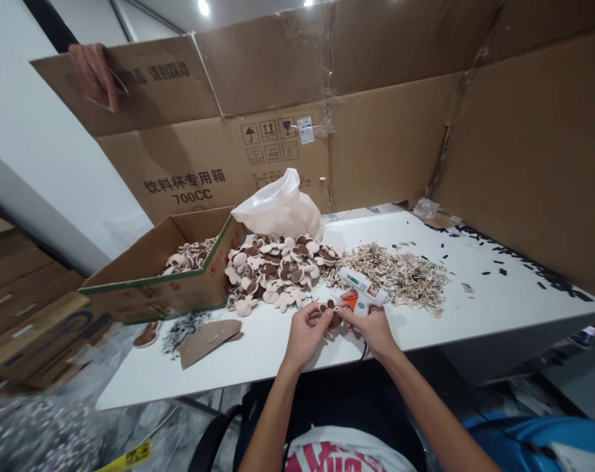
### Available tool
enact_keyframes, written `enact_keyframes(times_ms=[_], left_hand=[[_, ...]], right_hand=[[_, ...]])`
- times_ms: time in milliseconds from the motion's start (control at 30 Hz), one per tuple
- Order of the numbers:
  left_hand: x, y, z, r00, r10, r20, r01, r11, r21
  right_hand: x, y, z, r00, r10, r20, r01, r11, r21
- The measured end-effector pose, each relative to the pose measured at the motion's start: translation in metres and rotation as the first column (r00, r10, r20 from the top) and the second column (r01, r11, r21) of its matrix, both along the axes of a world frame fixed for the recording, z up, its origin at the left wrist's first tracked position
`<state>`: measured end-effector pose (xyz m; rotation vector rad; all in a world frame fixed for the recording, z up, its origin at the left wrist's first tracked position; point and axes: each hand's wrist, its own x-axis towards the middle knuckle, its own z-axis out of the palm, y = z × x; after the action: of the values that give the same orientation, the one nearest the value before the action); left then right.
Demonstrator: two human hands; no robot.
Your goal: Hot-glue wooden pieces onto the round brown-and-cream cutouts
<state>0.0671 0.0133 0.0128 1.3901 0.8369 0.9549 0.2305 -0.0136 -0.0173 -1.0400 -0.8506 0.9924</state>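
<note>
**Glue gun and felt piece held over the table edge**

At far left, a scrap of cardboard (209, 339) lies flat on the white table (474, 328), with a small dark heap of trimmings just beside it. Behind them sits an open box (149, 288) part-filled with brown and cream pieces. To its right, a pile (277, 269) of the same pieces spreads over the table, touching a white bag (280, 210) that slumps against the cardboard wall (376, 131) at the back.

Near the front edge, the left hand (304, 331) is closed in a pinch on a brown piece (329, 313), fingers curled round its left side. The piece is held just above the table, between the two hands. The right hand (370, 328) touches the piece with its fingertips and is also wrapped round the grip of a white glue gun (362, 292) (orange trigger showing), whose body points up and to the left, away from the person.

Right of the gun lies a loose heap of pale strips (400, 275). Farther right, small black bits (494, 265) are scattered along the table near the wall.
</note>
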Motion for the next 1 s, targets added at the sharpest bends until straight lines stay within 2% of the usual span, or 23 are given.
enact_keyframes(times_ms=[267, 533, 800, 1000], left_hand=[[0.0013, -0.0004, -0.0004, 1.000, 0.022, 0.002, -0.022, 0.999, -0.030], [-0.0010, 0.0003, -0.0028, 1.000, -0.004, 0.023, 0.005, 0.999, -0.045], [0.0036, 0.0019, -0.0072, 0.997, 0.065, 0.029, -0.062, 0.995, -0.080], [0.0053, 0.0034, -0.0098, 0.992, 0.123, 0.031, -0.120, 0.988, -0.096]], right_hand=[[0.0010, -0.0016, 0.0001, 1.000, -0.021, 0.018, 0.020, 0.999, 0.026], [-0.0003, -0.0007, 0.0033, 0.999, -0.037, -0.010, 0.038, 0.999, 0.025], [-0.0003, -0.0025, 0.0030, 0.999, -0.013, 0.040, 0.012, 1.000, 0.023], [-0.0033, -0.0034, 0.0095, 0.999, 0.003, 0.040, -0.003, 1.000, -0.005]])
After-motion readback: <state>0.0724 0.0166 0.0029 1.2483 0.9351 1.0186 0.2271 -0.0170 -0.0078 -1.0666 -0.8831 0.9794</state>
